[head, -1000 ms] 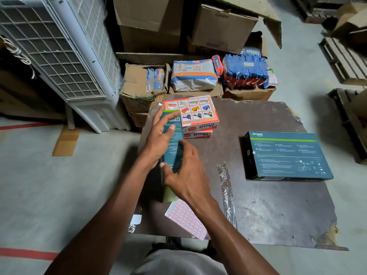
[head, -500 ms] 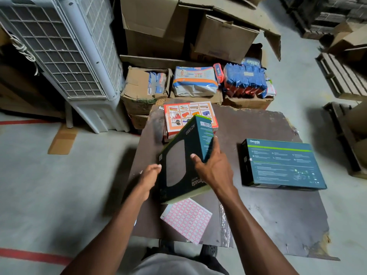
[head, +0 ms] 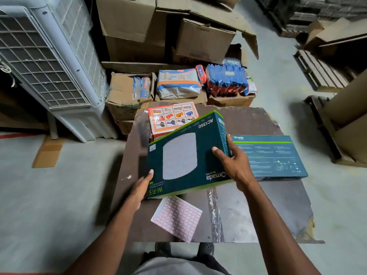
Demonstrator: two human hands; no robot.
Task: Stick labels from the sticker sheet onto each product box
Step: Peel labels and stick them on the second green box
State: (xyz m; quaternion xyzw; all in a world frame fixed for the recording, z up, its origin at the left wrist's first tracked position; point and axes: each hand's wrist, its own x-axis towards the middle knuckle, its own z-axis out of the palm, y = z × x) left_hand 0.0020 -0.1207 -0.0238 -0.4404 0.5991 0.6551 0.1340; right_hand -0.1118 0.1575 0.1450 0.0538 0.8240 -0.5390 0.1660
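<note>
Flat teal cardboard product box (head: 186,155) with grey square print, held tilted above dark scuffed table (head: 258,211). Right hand (head: 233,163) grips right end, thumb on face; left hand (head: 142,186) now grips near-left corner. Box face turned flatter than half-second back. Pink-gridded paper sticker sheet (head: 176,218) lies beneath, near edge.

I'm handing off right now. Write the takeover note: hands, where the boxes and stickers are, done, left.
Left hand: grip on the near-left corner of the held teal box.
Right hand: grip on its right end.
The box is tilted above the table.
Sticker sheet: flat on the table, near edge.
Second teal box: flat, right.
Orange box: far side.
Done: no label visible on any box.
Left: label each.
</note>
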